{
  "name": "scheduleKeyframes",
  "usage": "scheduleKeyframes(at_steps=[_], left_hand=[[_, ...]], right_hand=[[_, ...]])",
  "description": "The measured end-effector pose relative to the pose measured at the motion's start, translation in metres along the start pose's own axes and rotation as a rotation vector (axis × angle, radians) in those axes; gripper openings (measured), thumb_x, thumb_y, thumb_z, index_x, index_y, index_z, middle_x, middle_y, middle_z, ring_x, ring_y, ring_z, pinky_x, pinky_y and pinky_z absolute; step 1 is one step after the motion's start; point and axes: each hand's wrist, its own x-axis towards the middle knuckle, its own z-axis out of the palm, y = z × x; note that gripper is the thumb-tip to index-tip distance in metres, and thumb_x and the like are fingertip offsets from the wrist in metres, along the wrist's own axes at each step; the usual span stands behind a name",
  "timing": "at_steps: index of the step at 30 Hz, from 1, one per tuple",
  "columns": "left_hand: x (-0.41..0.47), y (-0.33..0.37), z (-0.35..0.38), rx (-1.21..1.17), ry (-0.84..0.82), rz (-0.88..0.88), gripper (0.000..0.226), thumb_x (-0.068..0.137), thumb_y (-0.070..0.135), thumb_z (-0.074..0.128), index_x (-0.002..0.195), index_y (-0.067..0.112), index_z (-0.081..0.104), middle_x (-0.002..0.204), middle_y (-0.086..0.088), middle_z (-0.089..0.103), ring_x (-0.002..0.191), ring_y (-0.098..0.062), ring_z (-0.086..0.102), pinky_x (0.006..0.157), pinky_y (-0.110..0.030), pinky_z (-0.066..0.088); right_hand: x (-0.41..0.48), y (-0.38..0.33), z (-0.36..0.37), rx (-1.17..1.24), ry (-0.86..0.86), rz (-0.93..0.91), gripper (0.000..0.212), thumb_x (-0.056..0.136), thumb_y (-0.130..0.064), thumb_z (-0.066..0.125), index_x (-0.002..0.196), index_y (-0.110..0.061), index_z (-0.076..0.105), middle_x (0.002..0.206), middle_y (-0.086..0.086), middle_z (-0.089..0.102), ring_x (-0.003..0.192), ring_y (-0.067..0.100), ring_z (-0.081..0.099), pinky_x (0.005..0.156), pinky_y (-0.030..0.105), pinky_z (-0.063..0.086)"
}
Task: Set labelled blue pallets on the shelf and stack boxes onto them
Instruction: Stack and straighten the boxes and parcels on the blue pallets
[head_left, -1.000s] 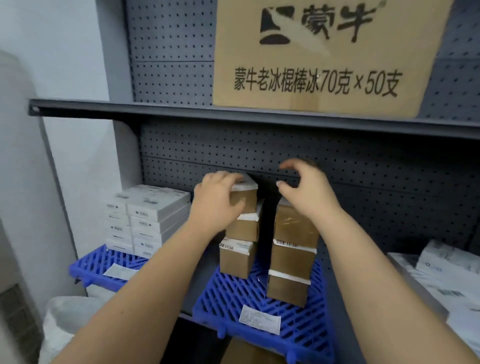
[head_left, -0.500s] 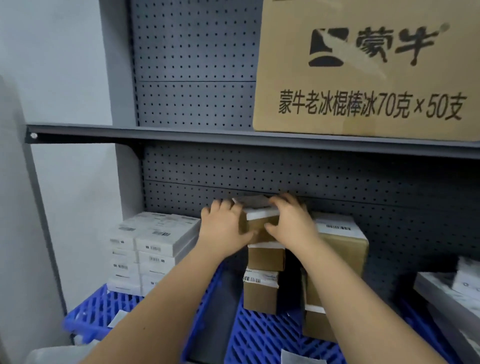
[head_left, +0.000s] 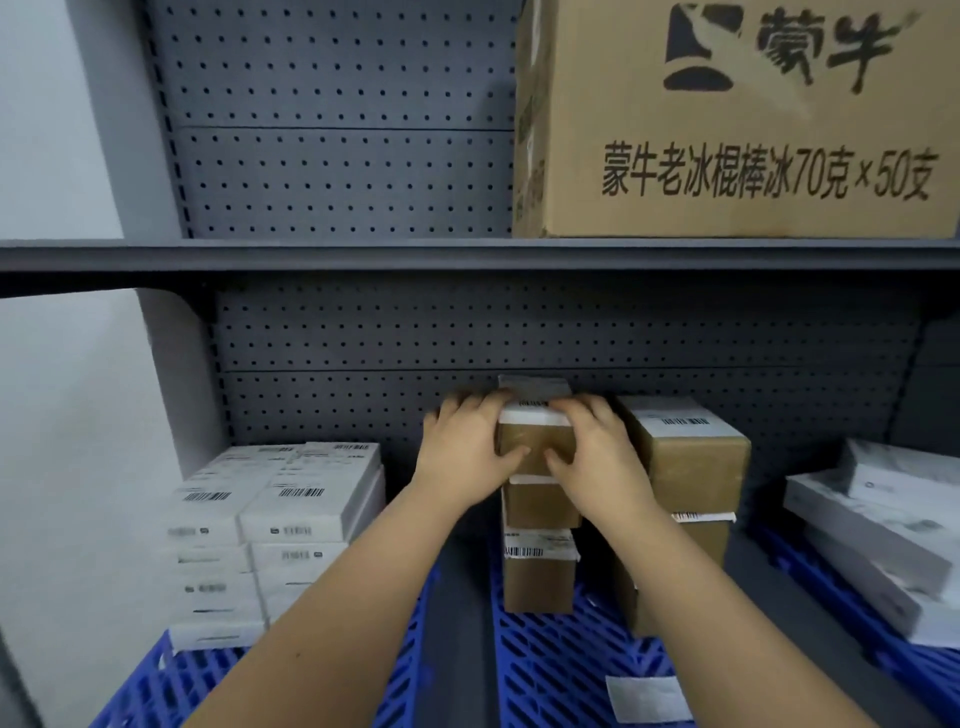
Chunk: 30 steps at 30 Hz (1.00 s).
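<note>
Both hands are clamped on one small brown cardboard box with a white barcode label (head_left: 535, 441). The left hand (head_left: 462, 452) wraps its left side and the right hand (head_left: 597, 460) its right side, with fingers curled over the top edge and thumbs pressed on the front face. This box sits at the top of a narrow stack, on a second brown box (head_left: 540, 506), which rests on a third brown labelled box (head_left: 537, 577). The stack stands upright on the middle blue slatted plastic pallet (head_left: 545, 670), close to the grey perforated back panel (head_left: 467, 332) of the shelf. Just beside it on the right, on the same pallet, is another stack of larger brown boxes (head_left: 691, 462), its top carrying a white barcode sticker. A white paper label (head_left: 644, 696) lies flat on the pallet's front part. To the left, a second blue pallet (head_left: 171, 686) carries a pile of flat white boxes with barcodes (head_left: 270, 519). To the right, a third blue pallet (head_left: 924, 670) bears long pale grey-white boxes (head_left: 872, 545) lying at a slant. Above, the dark grey shelf board (head_left: 363, 254) holds a large tan cardboard carton with black printed characters (head_left: 737, 119).
</note>
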Motion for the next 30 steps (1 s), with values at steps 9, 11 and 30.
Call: scheduleKeyframes(at_steps=[9, 11, 30], left_hand=[[-0.018, 0.009, 0.022, -0.528, 0.014, -0.155, 0.080, 0.077, 0.038, 0.076, 0.144, 0.032, 0.032, 0.134, 0.004, 0.051, 0.123, -0.018, 0.046, 0.097, -0.034, 0.045], [-0.031, 0.013, 0.027, -0.865, 0.015, -0.307, 0.083, 0.079, 0.025, 0.078, 0.147, 0.028, 0.029, 0.129, 0.007, 0.049, 0.115, -0.010, 0.048, 0.086, -0.017, 0.043], [-0.068, 0.025, 0.049, -1.668, 0.113, -0.727, 0.041, 0.102, 0.045, 0.035, 0.130, 0.026, 0.059, 0.127, 0.005, 0.062, 0.119, -0.010, 0.055, 0.088, -0.026, 0.043]], right_hand=[[-0.021, 0.009, 0.001, 0.313, -0.056, 0.099, 0.087, 0.087, -0.006, 0.064, 0.152, -0.033, 0.013, 0.158, 0.000, 0.015, 0.139, 0.016, 0.028, 0.104, 0.025, 0.033], [-0.031, 0.012, 0.007, 0.457, -0.062, 0.174, 0.088, 0.088, -0.007, 0.062, 0.153, -0.033, 0.008, 0.157, 0.001, 0.018, 0.139, 0.015, 0.028, 0.107, 0.028, 0.033], [-0.060, 0.019, 0.036, 1.138, 0.040, 0.505, 0.056, 0.099, -0.058, 0.018, 0.130, -0.033, 0.057, 0.127, -0.010, 0.059, 0.120, 0.006, 0.050, 0.098, 0.026, 0.038]])
